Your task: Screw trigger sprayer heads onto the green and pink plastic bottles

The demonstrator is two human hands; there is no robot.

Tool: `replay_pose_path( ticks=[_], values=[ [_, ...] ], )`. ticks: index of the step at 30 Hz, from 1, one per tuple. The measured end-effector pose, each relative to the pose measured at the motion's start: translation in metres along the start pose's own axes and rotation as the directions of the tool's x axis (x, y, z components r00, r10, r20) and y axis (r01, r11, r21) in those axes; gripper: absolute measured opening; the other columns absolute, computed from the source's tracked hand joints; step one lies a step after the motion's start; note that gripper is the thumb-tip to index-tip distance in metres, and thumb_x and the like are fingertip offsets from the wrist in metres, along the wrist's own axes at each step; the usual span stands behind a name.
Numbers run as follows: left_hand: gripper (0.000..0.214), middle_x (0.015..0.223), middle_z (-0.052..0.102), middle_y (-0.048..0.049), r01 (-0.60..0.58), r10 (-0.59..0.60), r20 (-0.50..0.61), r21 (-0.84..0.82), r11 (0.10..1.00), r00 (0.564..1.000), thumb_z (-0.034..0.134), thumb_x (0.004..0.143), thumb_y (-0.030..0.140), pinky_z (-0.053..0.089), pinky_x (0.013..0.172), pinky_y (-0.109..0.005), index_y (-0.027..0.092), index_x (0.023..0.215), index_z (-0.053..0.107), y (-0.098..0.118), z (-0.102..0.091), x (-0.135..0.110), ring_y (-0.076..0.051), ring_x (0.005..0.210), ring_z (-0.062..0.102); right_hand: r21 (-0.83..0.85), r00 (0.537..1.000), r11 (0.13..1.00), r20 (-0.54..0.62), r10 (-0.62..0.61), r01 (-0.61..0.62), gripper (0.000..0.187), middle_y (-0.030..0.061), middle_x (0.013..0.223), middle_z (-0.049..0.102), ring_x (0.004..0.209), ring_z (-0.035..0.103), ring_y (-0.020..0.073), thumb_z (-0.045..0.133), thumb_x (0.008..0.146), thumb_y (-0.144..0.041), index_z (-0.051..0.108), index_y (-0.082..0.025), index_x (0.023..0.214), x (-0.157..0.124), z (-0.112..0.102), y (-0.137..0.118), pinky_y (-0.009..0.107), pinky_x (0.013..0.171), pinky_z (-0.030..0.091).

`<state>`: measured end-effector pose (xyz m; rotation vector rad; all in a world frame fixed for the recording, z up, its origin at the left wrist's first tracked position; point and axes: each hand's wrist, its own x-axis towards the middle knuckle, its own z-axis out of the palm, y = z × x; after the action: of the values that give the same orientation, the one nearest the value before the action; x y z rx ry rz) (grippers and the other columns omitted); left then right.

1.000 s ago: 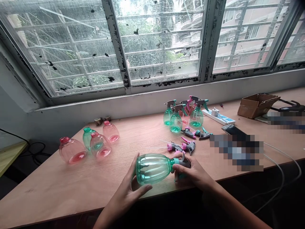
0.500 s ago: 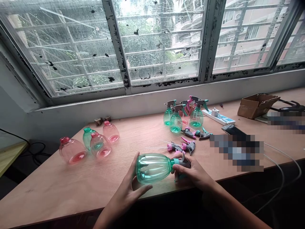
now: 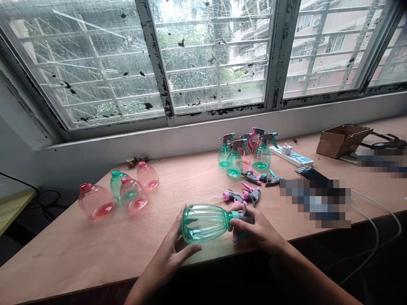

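A clear green spray bottle [image 3: 205, 222] lies on its side just above the wooden table's [image 3: 95, 250] front edge. My left hand [image 3: 173, 256] cups its base, thumb and fingers round the body. My right hand [image 3: 256, 231] is closed on the grey and teal trigger head [image 3: 244, 216] at the bottle's neck. Loose trigger heads [image 3: 243, 195] with pink collars lie right behind the bottle.
Capped pink and green bottles [image 3: 122, 192] stand at the left. Finished spray bottles [image 3: 243, 154] stand at the back centre, more trigger heads [image 3: 262, 177] in front of them. A power strip [image 3: 292, 156], a cardboard box [image 3: 341, 140] and cables lie to the right.
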<state>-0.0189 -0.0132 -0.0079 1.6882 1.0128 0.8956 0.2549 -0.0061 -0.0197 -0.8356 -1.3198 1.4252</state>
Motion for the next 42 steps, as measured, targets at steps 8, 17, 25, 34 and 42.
replay_pose_path(
  ticks=[8, 17, 25, 34, 42],
  values=[
    [0.094, 0.167, 0.017, -0.0013, -0.031, 0.031, 0.010, 0.018, 0.999, 0.999, 0.069, 0.090, 0.037, 0.017, 0.124, -0.053, 0.042, 0.156, 0.003, -0.0011, -0.0002, -0.0019, -0.032, 0.150, 0.024, 0.012, 1.000, 1.000, 0.001, 0.004, -0.004, 0.036, 0.0002, 0.073, 0.072, 0.058, 0.070, 0.0168, 0.077, 0.083, -0.042, 0.057, -0.019, 0.102, -0.0010, -0.0005, 0.0022, 0.028, 0.058, 0.057],
    [0.085, 0.165, 0.025, -0.0013, -0.029, 0.030, 0.022, -0.060, 0.998, 0.999, 0.064, 0.093, 0.037, 0.028, 0.121, -0.049, 0.044, 0.155, 0.006, -0.0005, 0.0010, 0.0001, -0.030, 0.146, 0.035, 0.035, 1.000, 0.999, 0.024, -0.011, 0.010, 0.036, 0.0008, 0.074, 0.073, 0.058, 0.070, 0.0159, 0.075, 0.084, -0.041, 0.056, -0.018, 0.104, 0.0005, -0.0013, 0.0029, 0.027, 0.059, 0.055],
    [0.087, 0.167, 0.018, -0.0059, -0.018, 0.018, 0.002, 0.047, 0.999, 1.000, 0.067, 0.091, 0.037, 0.017, 0.123, -0.054, 0.037, 0.157, 0.010, 0.0007, -0.0006, -0.0020, -0.034, 0.151, 0.022, 0.029, 1.000, 1.000, 0.031, -0.005, 0.004, 0.036, 0.0014, 0.074, 0.073, 0.057, 0.069, 0.0160, 0.075, 0.084, -0.041, 0.055, -0.018, 0.104, -0.0003, -0.0011, 0.0017, 0.028, 0.060, 0.055],
    [0.081, 0.158, 0.037, -0.0078, -0.042, 0.043, -0.012, 0.052, 0.998, 0.999, 0.071, 0.088, 0.034, 0.028, 0.121, -0.051, 0.034, 0.154, 0.023, 0.0016, 0.0002, 0.0013, -0.035, 0.144, 0.036, 0.035, 0.999, 0.999, 0.031, -0.009, 0.008, 0.037, 0.0015, 0.073, 0.073, 0.057, 0.069, 0.0162, 0.075, 0.084, -0.041, 0.055, -0.018, 0.104, -0.0006, -0.0011, 0.0018, 0.028, 0.060, 0.054],
    [0.080, 0.154, 0.040, -0.0055, -0.017, 0.015, -0.018, -0.092, 0.996, 1.000, 0.073, 0.086, 0.029, 0.044, 0.112, -0.045, 0.039, 0.149, 0.025, 0.0023, -0.0002, 0.0016, -0.031, 0.138, 0.045, 0.038, 0.999, 0.999, 0.031, 0.008, -0.010, 0.038, 0.0017, 0.075, 0.075, 0.058, 0.069, 0.0164, 0.076, 0.083, -0.042, 0.056, -0.019, 0.104, -0.0003, -0.0016, 0.0008, 0.028, 0.059, 0.055]
  ],
)
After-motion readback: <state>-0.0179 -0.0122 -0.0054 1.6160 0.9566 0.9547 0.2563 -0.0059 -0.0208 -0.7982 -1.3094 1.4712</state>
